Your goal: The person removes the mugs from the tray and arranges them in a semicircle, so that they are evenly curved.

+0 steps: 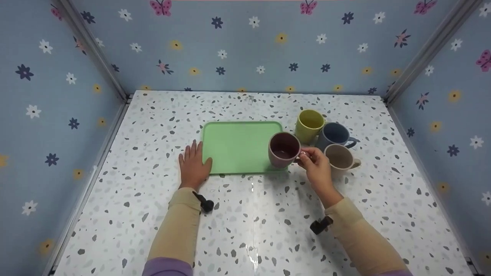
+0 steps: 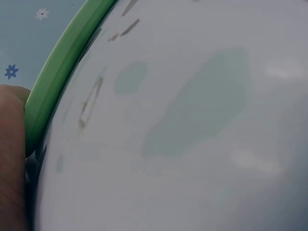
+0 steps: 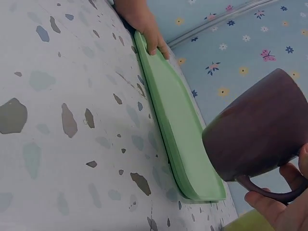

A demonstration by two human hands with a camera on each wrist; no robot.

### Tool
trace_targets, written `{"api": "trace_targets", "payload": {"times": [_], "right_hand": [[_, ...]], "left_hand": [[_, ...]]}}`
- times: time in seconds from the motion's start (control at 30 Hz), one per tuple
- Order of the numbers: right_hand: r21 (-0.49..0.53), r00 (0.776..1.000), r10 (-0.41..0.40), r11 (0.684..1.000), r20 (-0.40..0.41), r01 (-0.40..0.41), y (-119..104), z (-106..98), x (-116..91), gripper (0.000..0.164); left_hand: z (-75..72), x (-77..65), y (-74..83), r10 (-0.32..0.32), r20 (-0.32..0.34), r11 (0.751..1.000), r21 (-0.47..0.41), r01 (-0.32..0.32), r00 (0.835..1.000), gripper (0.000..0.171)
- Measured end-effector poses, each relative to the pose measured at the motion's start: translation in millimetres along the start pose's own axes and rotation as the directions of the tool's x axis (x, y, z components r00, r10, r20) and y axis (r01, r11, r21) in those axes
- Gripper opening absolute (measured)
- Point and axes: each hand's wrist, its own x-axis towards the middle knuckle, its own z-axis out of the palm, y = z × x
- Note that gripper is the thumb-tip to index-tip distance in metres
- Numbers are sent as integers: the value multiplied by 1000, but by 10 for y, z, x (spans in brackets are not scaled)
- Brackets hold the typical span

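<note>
A dark mauve mug (image 1: pixel 283 152) is held by its handle in my right hand (image 1: pixel 318 168), over the right end of a green tray (image 1: pixel 241 147). In the right wrist view the mug (image 3: pixel 260 127) hangs above the tray (image 3: pixel 180 125), apart from it, with fingers curled round the handle (image 3: pixel 269 193). My left hand (image 1: pixel 193 166) lies on the table with fingers straight, thumb side against the tray's left edge. Only part of that hand (image 2: pixel 12 159) shows in the left wrist view, beside the green rim (image 2: pixel 62 62).
Right of the tray stand a yellow mug (image 1: pixel 307 132), a blue-grey mug (image 1: pixel 335 134) and a beige mug (image 1: pixel 339 159), close together. The beige one is just beyond my right hand. Flower-patterned panels (image 1: pixel 238 46) wall the speckled white table (image 1: pixel 230 222) at the back and sides.
</note>
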Motion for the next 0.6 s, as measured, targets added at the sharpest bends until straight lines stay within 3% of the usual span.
{"api": "trace_targets", "payload": {"times": [0.6], "right_hand": [[-89,996,42,995,-76,-49,98,-333,-279,14]], "left_hand": [[58,21,-52,13,-4,1000,-1,-13,1000,72]]}}
